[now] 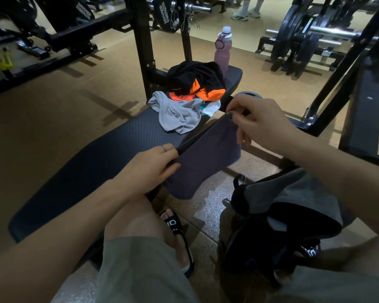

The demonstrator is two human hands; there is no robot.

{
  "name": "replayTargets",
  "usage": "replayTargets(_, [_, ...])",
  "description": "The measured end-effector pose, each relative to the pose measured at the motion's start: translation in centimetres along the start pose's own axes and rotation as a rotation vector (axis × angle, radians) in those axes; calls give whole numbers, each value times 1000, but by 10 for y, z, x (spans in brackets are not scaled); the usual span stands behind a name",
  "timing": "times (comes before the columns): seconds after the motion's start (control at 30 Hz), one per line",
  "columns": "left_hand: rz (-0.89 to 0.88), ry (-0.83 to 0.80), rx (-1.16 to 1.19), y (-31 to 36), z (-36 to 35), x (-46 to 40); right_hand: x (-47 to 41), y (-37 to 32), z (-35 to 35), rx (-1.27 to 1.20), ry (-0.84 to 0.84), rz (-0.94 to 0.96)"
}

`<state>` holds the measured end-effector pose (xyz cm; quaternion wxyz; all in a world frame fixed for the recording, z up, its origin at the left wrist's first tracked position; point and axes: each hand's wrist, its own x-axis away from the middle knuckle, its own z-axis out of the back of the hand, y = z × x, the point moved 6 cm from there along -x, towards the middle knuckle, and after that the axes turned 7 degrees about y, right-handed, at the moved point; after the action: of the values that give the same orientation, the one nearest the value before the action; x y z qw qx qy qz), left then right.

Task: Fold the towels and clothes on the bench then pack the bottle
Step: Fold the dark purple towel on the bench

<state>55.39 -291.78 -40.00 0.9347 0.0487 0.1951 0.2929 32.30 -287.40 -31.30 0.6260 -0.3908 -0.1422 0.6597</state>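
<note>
**Folding a dark towel beside a gym bench**

The left hand (pixel 150 164) pinches one top corner of a dark towel (pixel 206 158), fingers curled over its edge. The right hand (pixel 257 121) pinches the other top corner, held higher and farther out. The towel hangs taut between them, just off the near side edge of the bench (pixel 92 165), above the floor.

To fold it well, the two corners likely need to be level and the top edge straight before the cloth is doubled over; laying it flat on the bare bench pad would probably keep the edges matched.

Farther along the bench from the hands lies a crumpled grey towel (pixel 179 114). Beyond it, touching, is a heap of black and orange clothes (pixel 197 82). At the far end of the bench, just behind the clothes, stands a pink bottle (pixel 222 52), upright with its cap on. An open bag (pixel 278 217) sits on the floor beside the bench, under the right forearm.
</note>
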Motion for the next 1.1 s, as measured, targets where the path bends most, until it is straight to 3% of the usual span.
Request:
replayTargets(0.3, [26,-72,-170,-46,5,19,-12,32,16,-150,205,-241])
replayTargets(0.43, [-109,-9,-300,-47,20,22,-17,47,13,-117,187,-282])
replayTargets(0.57, [-260,-135,-404,-38,28,29,-20,65,10,-100,215,-361])
replayTargets(0.63, [-257,-154,-337,-31,36,29,-21,72,7,-116,211,-404])
replayTargets(0.8, [-86,60,-72,-19,65,24,-21,83,1,-151,201,-496])
replayTargets(0.9, [60,101,23,-25,77,22,-19,81,-1,-191,193,-497])
replayTargets(1.1, [172,202,220,-37,89,24,-17,75,0,-235,197,-483])
